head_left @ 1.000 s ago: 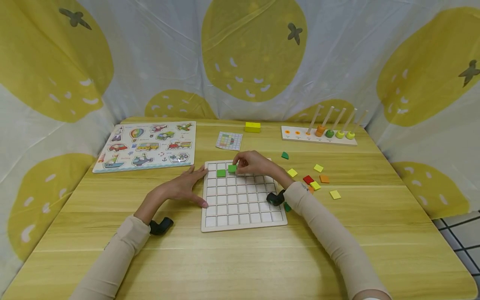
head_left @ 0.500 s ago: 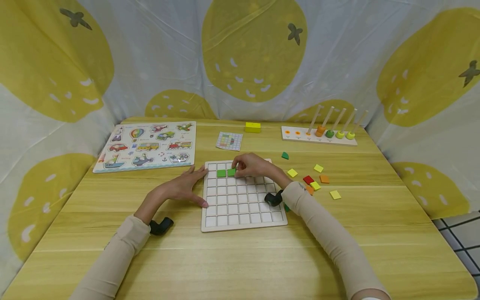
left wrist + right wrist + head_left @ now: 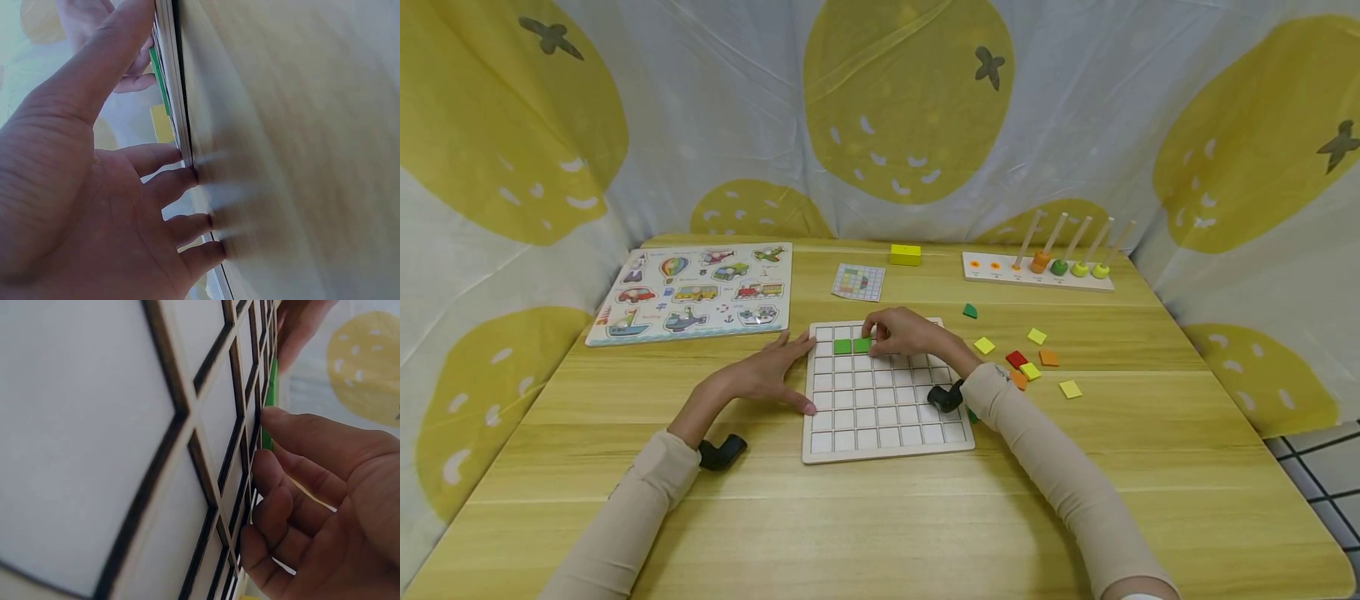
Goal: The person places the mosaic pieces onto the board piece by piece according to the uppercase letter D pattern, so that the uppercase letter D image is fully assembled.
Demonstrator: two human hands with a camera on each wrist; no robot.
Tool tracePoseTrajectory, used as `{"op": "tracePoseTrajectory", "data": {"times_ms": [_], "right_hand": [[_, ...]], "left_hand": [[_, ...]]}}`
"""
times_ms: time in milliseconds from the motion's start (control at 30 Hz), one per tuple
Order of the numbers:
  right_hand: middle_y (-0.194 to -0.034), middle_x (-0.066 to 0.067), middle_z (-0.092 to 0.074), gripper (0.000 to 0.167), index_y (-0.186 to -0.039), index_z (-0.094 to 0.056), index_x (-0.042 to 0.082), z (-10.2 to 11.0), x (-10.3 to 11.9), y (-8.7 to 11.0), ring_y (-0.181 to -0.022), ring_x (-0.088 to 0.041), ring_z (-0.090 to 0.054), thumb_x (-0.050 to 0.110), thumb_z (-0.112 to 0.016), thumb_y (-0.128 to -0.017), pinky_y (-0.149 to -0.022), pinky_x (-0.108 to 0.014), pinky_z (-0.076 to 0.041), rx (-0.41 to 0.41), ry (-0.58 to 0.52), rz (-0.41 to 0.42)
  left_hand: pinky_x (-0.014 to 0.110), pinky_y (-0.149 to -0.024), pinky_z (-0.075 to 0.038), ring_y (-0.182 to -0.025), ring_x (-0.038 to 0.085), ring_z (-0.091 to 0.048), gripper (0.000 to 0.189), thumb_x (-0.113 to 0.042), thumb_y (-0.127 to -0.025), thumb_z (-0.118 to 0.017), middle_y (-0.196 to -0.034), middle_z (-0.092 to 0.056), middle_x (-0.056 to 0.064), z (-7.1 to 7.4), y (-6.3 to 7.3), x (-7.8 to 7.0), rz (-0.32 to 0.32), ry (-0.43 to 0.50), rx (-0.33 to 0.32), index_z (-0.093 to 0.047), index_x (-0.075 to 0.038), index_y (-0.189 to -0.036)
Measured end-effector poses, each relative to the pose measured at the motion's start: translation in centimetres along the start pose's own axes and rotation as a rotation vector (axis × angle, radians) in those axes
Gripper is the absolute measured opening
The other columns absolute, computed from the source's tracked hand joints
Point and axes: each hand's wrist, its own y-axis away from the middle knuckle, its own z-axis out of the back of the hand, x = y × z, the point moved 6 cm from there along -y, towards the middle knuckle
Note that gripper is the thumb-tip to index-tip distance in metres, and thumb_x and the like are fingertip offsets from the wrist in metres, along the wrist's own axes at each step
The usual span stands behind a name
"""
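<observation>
A white grid board [image 3: 887, 457] with a pale wooden frame lies flat on the table. One green square tile [image 3: 842, 347] sits in a cell of its far row. Beside it, to the right, is a second green square tile [image 3: 861, 345], level with the first. My right hand [image 3: 906, 331] pinches this second tile at its right side with thumb and forefinger; the other fingers curl in above the board. My left hand [image 3: 767, 373] rests against the board's left edge, fingers and thumb spread. In the left wrist view its fingertips [image 3: 187, 178] touch the table along that edge.
Several loose yellow, red, orange and green tiles [image 3: 1030, 372] lie right of the board. Behind it are a patterned card [image 3: 859, 282] and a yellow block [image 3: 906, 255]. A vehicle puzzle [image 3: 692, 292] lies at left; a peg stand [image 3: 1037, 272] stands back right.
My right hand has shifted slightly left and down, bringing the second green tile from a raised position to level beside the first. My left hand has stayed in place.
</observation>
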Motion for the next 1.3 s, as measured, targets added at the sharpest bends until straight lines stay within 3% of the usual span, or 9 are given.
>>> {"op": "tracePoseTrajectory", "data": {"times_ms": [167, 400, 800, 1100, 1300], "right_hand": [[-0.081, -0.004, -0.060, 0.025, -0.112, -0.064, 0.008, 0.1, -0.1, 0.1, -0.068, -0.013, -0.050, 0.015, -0.069, -0.088, -0.063, -0.023, -0.041, -0.001, -0.016, 0.014], [-0.091, -0.003, -0.064, 0.027, -0.116, -0.063, 0.010, 0.9, -0.8, 1.1, -0.080, -0.016, -0.058, 0.020, -0.066, -0.091, -0.074, -0.028, -0.048, -0.032, -0.008, 0.025], [-0.093, -0.006, -0.064, 0.030, -0.120, -0.062, 0.006, 4.5, -3.1, 5.6, -0.079, -0.022, -0.061, 0.018, -0.065, -0.093, -0.074, -0.034, -0.049, -0.160, -0.039, -0.027], [-0.097, -0.005, -0.068, 0.031, -0.126, -0.063, 0.010, 2.9, -3.2, 5.6, -0.081, -0.018, -0.060, 0.017, -0.060, -0.095, -0.073, -0.031, -0.048, -0.023, -0.049, 0.019], [-0.077, -0.001, -0.063, 0.034, -0.131, -0.060, 0.014, 1.3, -1.7, 4.3, -0.067, -0.013, -0.050, 0.017, -0.057, -0.097, -0.066, -0.027, -0.041, 0.074, -0.009, 0.058]], "left_hand": [[0.067, -0.109, -0.009, -0.144, 0.046, 0.008, 0.114, -0.054, -0.071, -0.079, -0.160, -0.004, 0.016, 0.0, 0.0, 0.0, -0.002, 0.000, 0.001, -0.017, -0.006, -0.154], [0.068, -0.109, -0.009, -0.143, 0.047, 0.007, 0.114, -0.053, -0.071, -0.079, -0.160, -0.004, 0.018, 0.0, 0.0, 0.0, -0.015, 0.012, -0.003, -0.017, -0.004, -0.153], [0.068, -0.109, -0.009, -0.142, 0.048, 0.006, 0.113, -0.052, -0.072, -0.079, -0.159, -0.005, 0.020, 0.1, 0.2, -0.2, -0.026, 0.007, -0.010, -0.018, -0.003, -0.153], [0.068, -0.108, -0.010, -0.143, 0.049, 0.005, 0.112, -0.051, -0.072, -0.079, -0.159, -0.006, 0.020, 0.1, 0.3, -0.1, -0.030, -0.001, -0.020, -0.019, -0.003, -0.153], [0.068, -0.108, -0.010, -0.143, 0.048, 0.006, 0.112, -0.052, -0.072, -0.079, -0.159, -0.006, 0.019, 0.1, 0.2, -0.2, -0.034, -0.002, -0.019, -0.018, -0.003, -0.153]]}}
